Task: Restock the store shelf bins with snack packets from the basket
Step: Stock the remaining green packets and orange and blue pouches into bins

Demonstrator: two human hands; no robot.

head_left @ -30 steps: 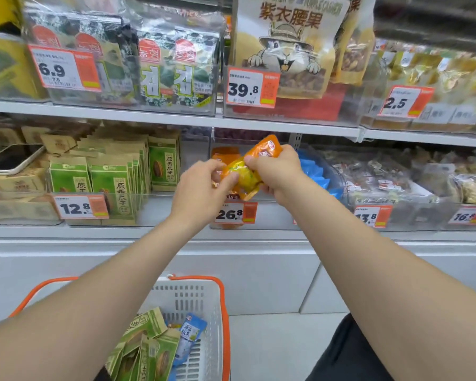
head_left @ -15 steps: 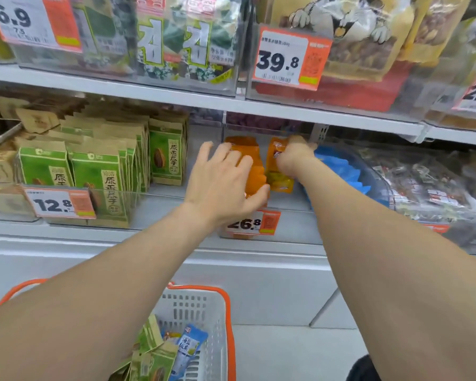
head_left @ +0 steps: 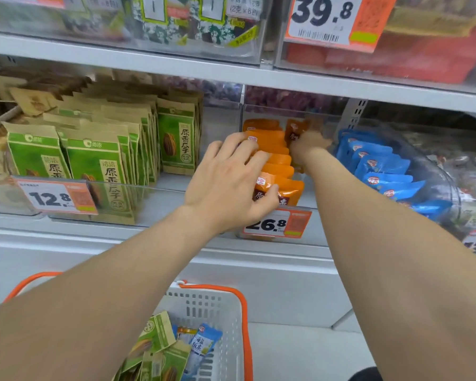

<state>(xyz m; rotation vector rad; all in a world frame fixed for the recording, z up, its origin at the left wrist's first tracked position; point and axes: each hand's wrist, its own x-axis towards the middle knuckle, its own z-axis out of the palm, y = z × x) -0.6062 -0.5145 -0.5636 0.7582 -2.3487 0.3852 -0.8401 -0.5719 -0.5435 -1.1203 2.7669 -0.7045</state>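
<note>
On a store shelf, green and brown paper seed packets stand packed in rows behind a white and orange 12.8 price tag. Below, a white plastic basket with orange handles holds more green packets and a blue one. The person's left hand lies on the row of orange foil snack packets in a clear plastic shelf bin tagged 26.8, fingers spread nearly straight across their tops, thumb against the front packet. The right hand reaches to the bin's back beside a darker orange packet; its fingers are hidden, so any grip cannot be told. Just right, blue foil packets fill a rounded clear bin.
</note>
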